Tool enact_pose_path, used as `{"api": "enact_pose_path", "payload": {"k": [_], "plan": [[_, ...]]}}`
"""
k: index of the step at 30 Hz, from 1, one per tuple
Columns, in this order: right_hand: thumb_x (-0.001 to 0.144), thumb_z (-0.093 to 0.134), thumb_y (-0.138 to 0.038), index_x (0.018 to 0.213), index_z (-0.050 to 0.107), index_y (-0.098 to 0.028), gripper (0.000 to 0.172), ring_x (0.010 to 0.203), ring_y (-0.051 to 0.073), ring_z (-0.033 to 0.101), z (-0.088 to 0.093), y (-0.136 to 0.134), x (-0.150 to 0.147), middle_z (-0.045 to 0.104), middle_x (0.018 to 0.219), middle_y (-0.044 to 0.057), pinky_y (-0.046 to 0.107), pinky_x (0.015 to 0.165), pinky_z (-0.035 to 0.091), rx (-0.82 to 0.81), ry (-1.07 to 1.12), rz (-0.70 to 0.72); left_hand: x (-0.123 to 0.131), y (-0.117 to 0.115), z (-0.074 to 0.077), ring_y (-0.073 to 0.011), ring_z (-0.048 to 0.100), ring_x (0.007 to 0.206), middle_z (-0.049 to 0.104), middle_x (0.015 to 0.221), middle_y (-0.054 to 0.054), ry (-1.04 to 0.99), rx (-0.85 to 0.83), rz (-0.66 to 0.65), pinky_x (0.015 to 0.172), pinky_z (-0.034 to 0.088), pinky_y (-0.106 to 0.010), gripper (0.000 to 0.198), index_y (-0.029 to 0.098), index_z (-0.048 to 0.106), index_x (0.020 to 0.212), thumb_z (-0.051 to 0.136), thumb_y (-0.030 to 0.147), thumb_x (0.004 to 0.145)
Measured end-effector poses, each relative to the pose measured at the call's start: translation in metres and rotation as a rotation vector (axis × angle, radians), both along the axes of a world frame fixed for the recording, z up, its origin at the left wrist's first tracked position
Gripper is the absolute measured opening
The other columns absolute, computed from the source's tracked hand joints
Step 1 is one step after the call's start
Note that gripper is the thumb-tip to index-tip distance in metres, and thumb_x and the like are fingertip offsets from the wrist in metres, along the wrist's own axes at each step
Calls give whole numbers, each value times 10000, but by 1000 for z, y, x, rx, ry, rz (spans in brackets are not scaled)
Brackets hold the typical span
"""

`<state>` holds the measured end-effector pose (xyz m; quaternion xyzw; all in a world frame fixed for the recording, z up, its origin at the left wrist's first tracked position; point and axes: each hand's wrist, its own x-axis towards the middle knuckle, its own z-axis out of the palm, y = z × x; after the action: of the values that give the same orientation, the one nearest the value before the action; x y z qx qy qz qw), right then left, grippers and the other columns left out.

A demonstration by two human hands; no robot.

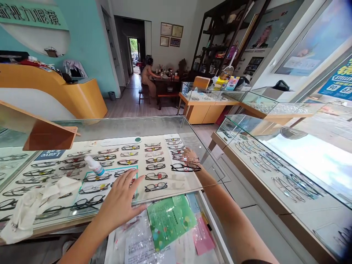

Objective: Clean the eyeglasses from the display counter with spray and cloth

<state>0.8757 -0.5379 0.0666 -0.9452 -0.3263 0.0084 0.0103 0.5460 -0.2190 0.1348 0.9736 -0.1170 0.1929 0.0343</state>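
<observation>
My left hand [121, 198] lies with fingers spread and thumb out over the front edge of a glass display case [132, 126], holding nothing. Rows of eyeglasses [156, 187] fill the case. At the right end my right hand [189, 153] reaches in among the frames; its fingers are partly hidden, and I cannot tell whether they grip one. Black-rimmed eyeglasses [186, 167] appear across that wrist, with a reddish pair just beyond. Left of my left hand, a small white bottle with a blue band [95, 165] leans beside a crumpled white cloth [35, 205].
Below the case a pulled-out drawer [222, 242] holds a green leaflet [172, 222], a pink slip [202, 234] and plastic bags. A second glass case [275, 165] with eyeglasses stands right. A brown stand [52, 135] juts in left. A person [148, 77] sits at a far table.
</observation>
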Motion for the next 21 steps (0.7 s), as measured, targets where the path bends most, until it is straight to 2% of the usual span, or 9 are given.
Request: {"api": "enact_pose_path", "payload": {"k": [4, 7, 10, 16, 21], "plan": [[1032, 732, -247, 1136, 782, -142, 156, 1518, 352, 533, -14, 11, 28, 692, 1502, 143, 549, 1224, 476, -72, 63, 38, -9, -2, 1, -400, 483, 1539, 484, 1722, -129, 6, 38, 26, 1240, 417, -570, 840, 307, 501, 1653, 792, 550, 903], [1034, 732, -280, 1153, 772, -155, 176, 1468, 337, 565, -17, 17, 36, 704, 1458, 136, 540, 1212, 475, -104, 85, 40, -11, -5, 6, -393, 484, 1538, 481, 1726, -121, 0, 53, 36, 1232, 422, -560, 826, 312, 488, 1660, 765, 553, 920], [1029, 759, -347, 1190, 755, -167, 241, 1407, 315, 616, -13, 20, 39, 701, 1438, 121, 556, 1196, 504, -131, 96, 50, -11, -6, 6, -388, 484, 1535, 483, 1726, -119, -18, 75, 43, 1220, 435, -553, 816, 305, 490, 1656, 750, 554, 924], [1038, 760, -328, 1197, 753, -155, 235, 1314, 293, 687, -4, 22, 36, 733, 1368, 114, 541, 1130, 580, -133, 119, 65, -12, -7, 4, -391, 481, 1539, 475, 1737, -106, -1, 60, 50, 1227, 427, -564, 820, 312, 494, 1657, 752, 560, 919], [1061, 731, -366, 1250, 743, -180, 266, 1223, 272, 722, 15, 21, 10, 740, 1336, 105, 513, 1082, 615, -14, 128, 143, -9, -6, 4, -403, 502, 1520, 497, 1718, -108, 9, 15, 46, 1228, 409, -572, 742, 322, 526, 1638, 700, 589, 969]]}}
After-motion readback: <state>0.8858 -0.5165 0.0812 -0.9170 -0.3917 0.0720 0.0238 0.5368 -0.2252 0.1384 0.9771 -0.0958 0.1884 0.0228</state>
